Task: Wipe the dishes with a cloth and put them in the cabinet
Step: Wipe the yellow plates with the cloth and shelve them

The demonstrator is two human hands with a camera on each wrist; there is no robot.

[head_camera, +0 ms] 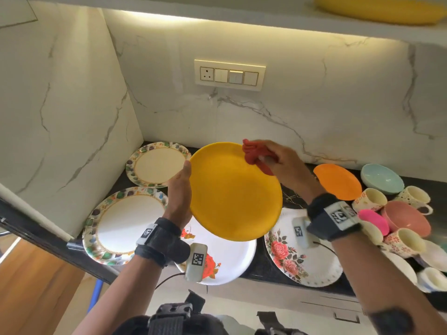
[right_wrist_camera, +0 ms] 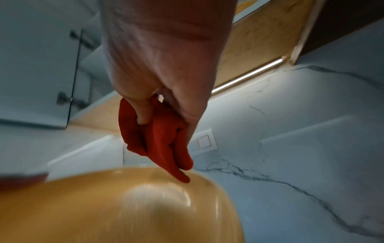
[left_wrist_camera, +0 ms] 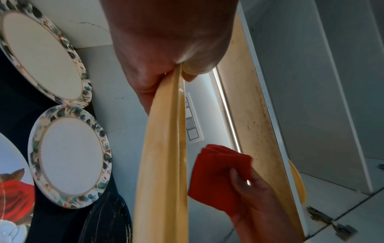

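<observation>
Two forearms with black wrist straps reach forward over a dark counter (head_camera: 273, 269). The left hand (head_camera: 180, 189) grips the left edge of a yellow plate (head_camera: 235, 192), thumb on one face and fingers hidden behind it, holding the plate tilted in the air above the counter. The right hand (head_camera: 281, 163) has its fingers curled round a bunched red cloth (head_camera: 254, 153), which sits at the plate's upper right rim. A loose end of the cloth hangs down onto the plate's face.

Under the plate lie two white plates with rose prints (head_camera: 300, 257). To the left lie two plates with leafy borders (head_camera: 125, 223), one behind the other. To the right sit an orange plate (head_camera: 337, 181), cups (head_camera: 370, 199) and bowls (head_camera: 381, 177). Behind is a marble wall with a switch panel (head_camera: 229, 74). A second yellow dish (head_camera: 379, 8) rests on the shelf above.
</observation>
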